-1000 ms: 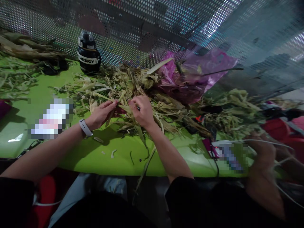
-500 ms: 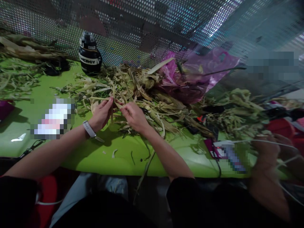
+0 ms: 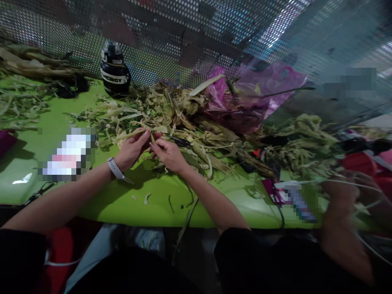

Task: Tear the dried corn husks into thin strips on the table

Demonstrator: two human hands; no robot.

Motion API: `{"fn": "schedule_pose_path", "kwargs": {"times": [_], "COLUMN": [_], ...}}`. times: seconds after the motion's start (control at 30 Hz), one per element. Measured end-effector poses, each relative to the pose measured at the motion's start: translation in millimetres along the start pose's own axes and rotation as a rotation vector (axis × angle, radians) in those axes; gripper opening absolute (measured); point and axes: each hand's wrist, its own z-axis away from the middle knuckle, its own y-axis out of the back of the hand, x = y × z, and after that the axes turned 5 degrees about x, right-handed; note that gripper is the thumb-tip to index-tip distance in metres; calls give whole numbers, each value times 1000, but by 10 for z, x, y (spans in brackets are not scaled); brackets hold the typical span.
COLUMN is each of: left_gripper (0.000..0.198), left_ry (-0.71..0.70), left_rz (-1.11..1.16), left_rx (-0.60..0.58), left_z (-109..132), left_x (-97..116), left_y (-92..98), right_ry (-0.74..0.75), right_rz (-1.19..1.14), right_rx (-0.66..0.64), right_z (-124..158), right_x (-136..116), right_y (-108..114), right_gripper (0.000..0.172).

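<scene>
In the head view, a pale husk strip (image 3: 159, 129) was at the middle of the frame, a little left of centre. Its long axis went almost level across the picture, rising slightly toward the right. The left hand (image 3: 132, 150) was nearer to it: the thumb and fingers were pinched narrow upon the strip, which passed over this hand and came out on both sides. The right hand (image 3: 169, 155) was just below the strip's right end, its fingertips drawn close together beside the left ones; whether they gripped a part of it I cannot tell.

Behind both hands was the heap of dry leaves (image 3: 165, 107), and its loose pieces crowded the strip on the far side. A dark slim object (image 3: 181, 141) lay just right of the right hand, too unclear to name. Toward the lower edge, the green table (image 3: 122, 208) carried only a few small scraps. The black bottle (image 3: 115, 79) stood upright at upper left, and the pink bag (image 3: 245, 107) rested at upper right. Another person's hand (image 3: 339, 192) was at the right edge, well apart.
</scene>
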Motion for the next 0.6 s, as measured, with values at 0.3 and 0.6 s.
{"fn": "schedule_pose_path", "kwargs": {"times": [0.3,0.6], "left_gripper": [29,17], "left_ry": [36,117], "left_rz": [14,-62], "left_rx": [-51,-90], "left_z": [-35,-27], "left_x": [61,68], "left_y": [61,43], "right_ry": [-18,29], "right_rz": [-33,-37], "right_rx": [-115,452], "right_z": [-11,-10], "right_x": [-45,-158], "right_y": [88,332], "right_gripper": [40,35]}}
